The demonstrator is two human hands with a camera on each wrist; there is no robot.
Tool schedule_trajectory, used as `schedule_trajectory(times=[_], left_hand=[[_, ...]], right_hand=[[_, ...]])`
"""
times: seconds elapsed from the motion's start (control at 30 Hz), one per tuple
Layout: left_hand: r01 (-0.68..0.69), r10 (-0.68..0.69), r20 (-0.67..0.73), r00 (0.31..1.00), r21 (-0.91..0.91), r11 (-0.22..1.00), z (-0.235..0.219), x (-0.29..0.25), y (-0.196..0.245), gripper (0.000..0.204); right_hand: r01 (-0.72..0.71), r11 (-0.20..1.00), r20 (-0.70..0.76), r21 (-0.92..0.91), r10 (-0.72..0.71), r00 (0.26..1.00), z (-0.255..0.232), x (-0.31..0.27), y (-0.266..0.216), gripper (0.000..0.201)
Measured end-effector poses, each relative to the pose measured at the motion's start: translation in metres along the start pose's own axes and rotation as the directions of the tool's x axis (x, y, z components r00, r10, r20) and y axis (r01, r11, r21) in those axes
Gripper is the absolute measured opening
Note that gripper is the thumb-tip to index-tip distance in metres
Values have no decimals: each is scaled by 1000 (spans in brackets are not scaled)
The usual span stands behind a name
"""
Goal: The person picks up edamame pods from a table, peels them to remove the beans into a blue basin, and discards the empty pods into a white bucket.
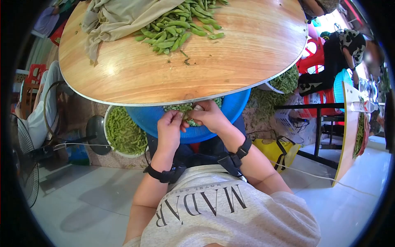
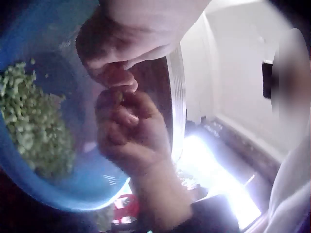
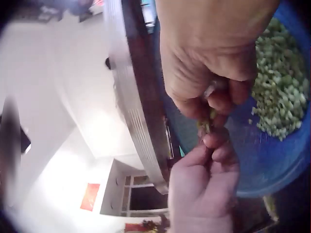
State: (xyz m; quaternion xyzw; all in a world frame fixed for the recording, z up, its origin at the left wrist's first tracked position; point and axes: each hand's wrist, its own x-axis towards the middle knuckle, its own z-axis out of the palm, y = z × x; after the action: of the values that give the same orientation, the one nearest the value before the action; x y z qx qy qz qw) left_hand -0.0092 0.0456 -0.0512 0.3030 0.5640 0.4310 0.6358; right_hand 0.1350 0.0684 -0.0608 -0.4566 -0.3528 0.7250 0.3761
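Both hands meet over a blue basin (image 1: 142,121), fingertips almost together. Between them is a small green soybean pod (image 3: 208,121), mostly hidden by fingers. My left hand (image 1: 168,128) pinches its near end between thumb and fingers. Curled fingers of my right hand (image 1: 214,117) grip the other end; that hand fills the upper part of the right wrist view. Shelled green beans (image 2: 36,126) lie heaped in the basin, off to one side of the hands.
A round wooden table (image 1: 230,70) overhangs the basin's far side, bearing a pile of pods (image 1: 177,31) and a beige cloth (image 1: 123,18). A white tub of pods (image 1: 125,131) stands left, beside a fan (image 1: 26,160). On the right are a yellow bag (image 1: 273,152) and another person (image 1: 349,45).
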Motion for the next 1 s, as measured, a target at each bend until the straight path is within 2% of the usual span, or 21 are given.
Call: schedule_trajectory(times=[0.07,0.1,0.17,0.2,0.23,0.27,0.33,0.37,0.47,0.5,0.6,0.63,0.73,0.83,0.87,0.93,0.97,1.0], left_hand=[[80,-75,38,997,-170,982,-3,1,1,8],[119,-108,59,992,-254,960,-5,2,2,8],[111,-106,35,994,-222,969,-5,1,3,8],[109,-106,23,994,-203,973,-4,0,5,8],[84,-85,2,996,-172,982,-3,-1,7,6],[61,-64,-19,998,-139,988,0,-3,9,4],[20,-26,-45,999,-118,993,1,-3,10,4],[8,-14,-50,999,-126,992,1,-3,8,6],[-12,4,-75,997,-109,994,4,-2,3,11],[-18,9,-86,996,-96,995,4,-3,2,12],[71,-96,-77,992,-273,959,-1,-3,6,17],[74,-105,-95,990,-281,957,0,-4,7,19],[154,-178,-28,984,-382,911,-3,-5,10,18],[177,-180,27,983,-378,909,-7,-3,6,18],[169,-174,22,984,-392,904,-8,-2,5,17],[151,-160,13,987,-420,895,-10,-1,4,16],[100,-119,-30,992,-363,927,-13,-4,7,16],[47,-72,-71,995,-303,952,-16,-8,13,16]], right_hand=[[-159,946,97,283,136,986,-8,0,9,17],[-175,947,89,268,157,984,-10,-1,8,18],[-210,948,75,241,197,977,-11,-3,8,19],[-109,993,-27,48,110,994,-8,-5,4,18],[-20,988,-109,-156,3,994,-3,-8,-4,17],[52,932,-168,-359,-119,979,0,-11,-8,16],[193,781,-183,-594,-366,913,1,-14,-9,15],[242,674,-167,-698,-482,860,2,-17,-9,15],[392,595,-7,-702,-556,831,10,-21,-14,16],[355,551,26,-755,-516,856,12,-18,-14,16],[226,747,7,-626,-284,959,12,-13,-13,19],[268,729,41,-630,-314,949,12,-9,-9,20],[29,917,23,-399,-22,999,11,-10,-23,22],[55,923,15,-381,-53,998,18,-14,-30,21],[155,856,19,-493,-167,986,18,-13,-25,22],[320,650,67,-689,-382,922,17,-7,-18,27],[340,641,55,-688,-421,906,15,-8,-18,29],[319,553,58,-770,-437,898,12,-9,-19,28]])
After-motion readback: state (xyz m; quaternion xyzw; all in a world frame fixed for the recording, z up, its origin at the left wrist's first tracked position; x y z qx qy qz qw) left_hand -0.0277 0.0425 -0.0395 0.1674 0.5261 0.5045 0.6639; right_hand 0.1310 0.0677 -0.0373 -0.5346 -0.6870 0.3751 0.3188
